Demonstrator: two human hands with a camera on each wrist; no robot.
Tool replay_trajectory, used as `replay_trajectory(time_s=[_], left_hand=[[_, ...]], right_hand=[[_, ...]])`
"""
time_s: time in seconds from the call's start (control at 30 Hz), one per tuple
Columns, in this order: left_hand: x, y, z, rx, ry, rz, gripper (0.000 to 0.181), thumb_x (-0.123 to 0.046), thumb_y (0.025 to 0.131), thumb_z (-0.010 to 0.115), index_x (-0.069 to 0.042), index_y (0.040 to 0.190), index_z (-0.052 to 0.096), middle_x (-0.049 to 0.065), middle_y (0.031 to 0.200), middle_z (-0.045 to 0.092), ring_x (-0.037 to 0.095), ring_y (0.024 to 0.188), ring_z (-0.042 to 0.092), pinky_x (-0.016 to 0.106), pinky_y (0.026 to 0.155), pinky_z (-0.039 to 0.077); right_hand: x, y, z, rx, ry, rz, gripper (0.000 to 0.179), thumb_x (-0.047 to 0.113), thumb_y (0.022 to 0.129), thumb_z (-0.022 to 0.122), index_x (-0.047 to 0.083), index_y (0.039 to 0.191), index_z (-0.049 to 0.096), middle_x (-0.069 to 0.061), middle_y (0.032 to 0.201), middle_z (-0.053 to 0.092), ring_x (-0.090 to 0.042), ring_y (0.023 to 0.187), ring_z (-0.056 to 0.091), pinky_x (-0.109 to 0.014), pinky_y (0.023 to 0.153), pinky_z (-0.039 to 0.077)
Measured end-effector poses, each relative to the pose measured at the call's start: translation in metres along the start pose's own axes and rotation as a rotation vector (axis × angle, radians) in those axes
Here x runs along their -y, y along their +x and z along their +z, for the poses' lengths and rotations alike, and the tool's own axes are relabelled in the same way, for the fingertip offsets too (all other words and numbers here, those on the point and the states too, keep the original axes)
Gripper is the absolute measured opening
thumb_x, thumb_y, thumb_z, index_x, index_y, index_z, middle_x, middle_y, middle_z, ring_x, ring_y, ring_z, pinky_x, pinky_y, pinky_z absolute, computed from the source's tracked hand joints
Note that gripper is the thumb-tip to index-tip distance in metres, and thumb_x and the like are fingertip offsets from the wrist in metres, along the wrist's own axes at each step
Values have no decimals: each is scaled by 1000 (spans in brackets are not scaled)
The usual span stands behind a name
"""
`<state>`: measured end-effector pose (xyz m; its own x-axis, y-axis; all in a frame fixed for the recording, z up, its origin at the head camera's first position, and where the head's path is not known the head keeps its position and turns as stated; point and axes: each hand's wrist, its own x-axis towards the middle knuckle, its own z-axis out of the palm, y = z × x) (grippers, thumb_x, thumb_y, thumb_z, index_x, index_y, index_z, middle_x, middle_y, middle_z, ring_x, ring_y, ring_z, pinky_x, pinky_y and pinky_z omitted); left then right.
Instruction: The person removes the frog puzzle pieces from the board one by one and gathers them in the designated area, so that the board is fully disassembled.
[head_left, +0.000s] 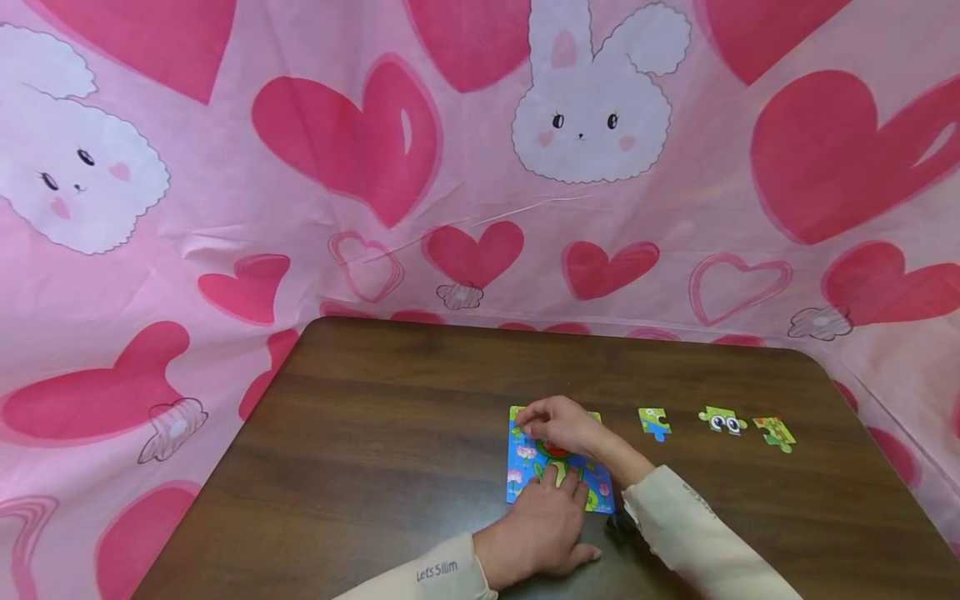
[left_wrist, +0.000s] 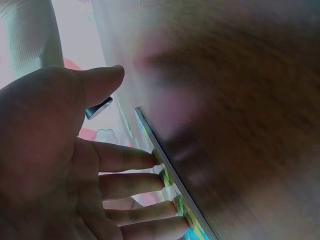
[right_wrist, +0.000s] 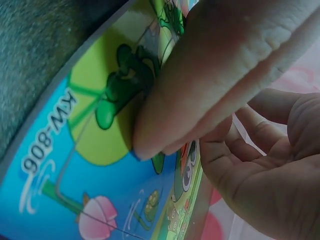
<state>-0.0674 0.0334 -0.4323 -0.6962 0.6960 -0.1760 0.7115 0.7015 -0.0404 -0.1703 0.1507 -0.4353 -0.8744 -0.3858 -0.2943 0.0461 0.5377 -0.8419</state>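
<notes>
A jigsaw puzzle (head_left: 517, 475) with a frog on a blue background lies on the table in front of me. My left hand (head_left: 542, 525) rests on its lower part, the straight fingers pressing on the frog's body and the thumb held out to the side. My right hand (head_left: 562, 425) is over the puzzle's upper part, with bent fingers reaching toward the upper left corner. In the right wrist view that right hand (right_wrist: 270, 165) is behind the left hand's fingers (right_wrist: 200, 75). Whether it pinches a piece, I cannot tell.
Three loose jigsaw pieces lie right of the puzzle: a green and blue one (head_left: 654, 422), one with eyes (head_left: 722, 421) and a green and red one (head_left: 776, 433). The brown wooden table (head_left: 375, 433) ends at a pink heart-patterned cloth (head_left: 465, 192). A small black object (head_left: 621, 527) is beside the right sleeve.
</notes>
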Motion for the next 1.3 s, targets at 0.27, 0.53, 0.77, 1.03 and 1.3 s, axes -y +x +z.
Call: replay_trajectory(time_s=[0.27,0.53,0.77,1.03,1.3], left_hand=[[-2,0,2,-19,15,-20,79,-73,89,57,-15,143,55,-1,147,55,23,125,52,32,86,53],[0,1,1,-16,10,15,76,-71,89,58,-16,142,56,0,147,55,23,124,54,29,85,54],[1,2,1,-17,29,9,76,-72,89,57,-17,141,57,-1,146,55,22,122,54,29,83,53],[2,2,1,-20,34,23,76,-72,89,57,-17,141,57,-2,143,56,21,115,53,27,77,53],[1,4,2,-15,36,25,76,-72,90,56,-17,141,56,-2,142,57,22,116,54,28,79,53]], right_hand=[[0,2,4,-2,-95,-42,17,6,96,65,6,111,74,-5,103,75,-13,86,63,-31,80,53],[2,3,4,-24,-119,-57,18,5,94,67,5,111,75,-4,97,77,-11,82,63,-29,76,52],[0,1,6,-14,-131,-71,19,4,95,66,9,111,75,-2,102,76,-12,90,66,-33,84,54],[-5,-2,7,-26,-114,-126,26,-3,93,61,10,112,74,-3,105,76,-16,93,67,-36,85,55],[-9,-5,5,1,-87,-121,25,-4,93,61,6,112,74,-5,99,76,-14,84,64,-31,79,53]])
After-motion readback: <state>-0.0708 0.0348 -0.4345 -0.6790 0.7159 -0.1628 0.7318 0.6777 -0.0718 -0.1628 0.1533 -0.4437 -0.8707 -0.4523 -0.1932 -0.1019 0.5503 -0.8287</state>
